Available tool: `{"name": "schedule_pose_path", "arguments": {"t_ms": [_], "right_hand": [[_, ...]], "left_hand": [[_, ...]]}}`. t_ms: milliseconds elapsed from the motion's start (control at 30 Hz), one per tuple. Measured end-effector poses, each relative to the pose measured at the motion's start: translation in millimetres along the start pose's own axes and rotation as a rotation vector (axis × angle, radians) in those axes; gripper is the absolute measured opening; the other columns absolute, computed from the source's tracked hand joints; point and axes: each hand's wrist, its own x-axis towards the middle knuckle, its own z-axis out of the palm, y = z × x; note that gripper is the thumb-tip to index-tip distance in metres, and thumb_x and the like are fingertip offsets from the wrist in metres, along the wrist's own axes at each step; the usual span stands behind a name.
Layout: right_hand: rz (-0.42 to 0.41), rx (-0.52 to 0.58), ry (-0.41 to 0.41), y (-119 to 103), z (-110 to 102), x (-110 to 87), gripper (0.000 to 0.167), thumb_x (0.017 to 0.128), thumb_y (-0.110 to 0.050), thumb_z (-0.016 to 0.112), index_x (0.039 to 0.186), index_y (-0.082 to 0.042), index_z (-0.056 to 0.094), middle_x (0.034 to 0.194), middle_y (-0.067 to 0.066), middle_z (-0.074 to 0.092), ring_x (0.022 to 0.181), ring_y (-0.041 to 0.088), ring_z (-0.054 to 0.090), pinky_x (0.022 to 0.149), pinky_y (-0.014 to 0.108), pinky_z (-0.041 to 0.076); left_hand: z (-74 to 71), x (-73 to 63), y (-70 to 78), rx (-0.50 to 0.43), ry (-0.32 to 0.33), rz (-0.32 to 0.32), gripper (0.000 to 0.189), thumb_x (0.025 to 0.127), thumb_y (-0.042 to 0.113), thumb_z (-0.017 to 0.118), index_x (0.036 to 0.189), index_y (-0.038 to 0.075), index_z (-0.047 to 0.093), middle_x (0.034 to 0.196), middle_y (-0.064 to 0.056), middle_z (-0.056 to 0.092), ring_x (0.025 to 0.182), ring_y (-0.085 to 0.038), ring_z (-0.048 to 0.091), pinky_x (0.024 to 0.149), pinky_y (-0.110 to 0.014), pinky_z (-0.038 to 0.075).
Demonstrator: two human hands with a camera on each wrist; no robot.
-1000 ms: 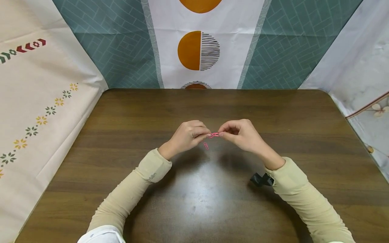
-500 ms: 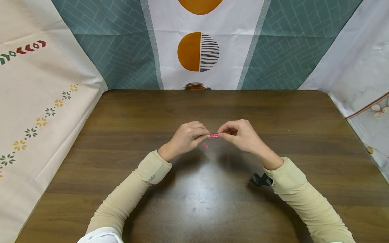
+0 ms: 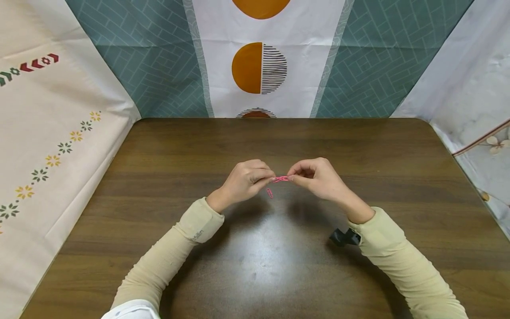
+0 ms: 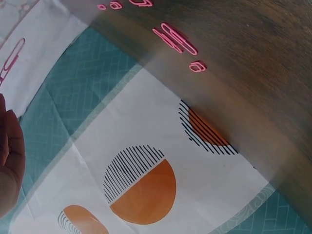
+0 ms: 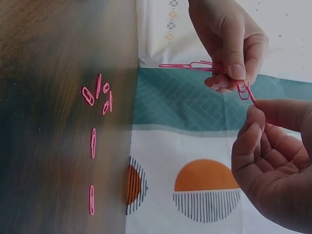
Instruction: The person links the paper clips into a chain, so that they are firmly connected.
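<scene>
Pink paper clips [image 3: 281, 179] linked in a chain stretch between my two hands above the table. My left hand [image 3: 248, 179] pinches the chain between thumb and fingers. On the other side, my right hand [image 3: 318, 178] pinches the end of a clip with thumb and forefinger. The right wrist view shows a clip [image 5: 243, 90] joining the two hands' fingertips. Part of the chain [image 5: 176, 66] hangs below my left hand. In the head view its lowest clip [image 3: 269, 193] dangles free. At the left wrist view's edge part of a hand [image 4: 10, 161] shows; whose, I cannot tell.
Several loose pink paper clips [image 5: 93, 143] lie on the brown wooden table [image 3: 255, 266]. They also appear in the left wrist view, where one clip [image 4: 197, 67] lies near the table edge. A patterned cloth [image 3: 159, 66] hangs behind. A black device [image 3: 344, 237] sits at my right wrist.
My right hand has shifted very slightly to the right over the last half second, and a little more of the clips shows between the hands. Both hands keep their pinch.
</scene>
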Motion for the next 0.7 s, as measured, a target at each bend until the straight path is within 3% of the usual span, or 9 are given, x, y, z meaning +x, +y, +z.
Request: {"name": "schedule_pose_path", "arguments": {"t_ms": [367, 567, 700], "right_hand": [[0.060, 0.056, -0.019, 3.3, -5.7, -4.1, 0.004, 0.082, -0.002, 0.064, 0.083, 0.001, 0.067, 0.072, 0.008, 0.061, 0.058, 0.017, 0.055, 0.054, 0.024, 0.046], [0.051, 0.070, -0.022, 2.1, -6.7, -4.5, 0.004, 0.082, -0.002, 0.064, 0.083, 0.000, 0.067, 0.072, 0.009, 0.061, 0.058, 0.014, 0.055, 0.055, 0.026, 0.047], [0.032, 0.068, -0.026, -0.6, -6.2, -3.7, 0.004, 0.082, -0.002, 0.064, 0.083, 0.001, 0.067, 0.071, 0.007, 0.061, 0.057, 0.016, 0.056, 0.054, 0.026, 0.047]], "left_hand": [[-1.3, -1.2, -0.6, -0.049, 0.001, -0.018, 0.005, 0.073, -0.002, 0.072, 0.074, 0.003, 0.070, 0.073, -0.002, 0.065, 0.067, -0.012, 0.057, 0.060, -0.020, 0.045], [-2.5, -1.9, 0.8, -0.118, -0.021, -0.080, 0.006, 0.073, -0.004, 0.071, 0.076, 0.000, 0.068, 0.072, -0.003, 0.064, 0.061, -0.009, 0.054, 0.053, -0.019, 0.041], [-4.5, -2.1, 2.0, -0.212, -0.079, -0.153, 0.009, 0.076, -0.006, 0.068, 0.084, -0.004, 0.066, 0.073, -0.007, 0.065, 0.061, -0.009, 0.057, 0.056, -0.016, 0.045]]}}
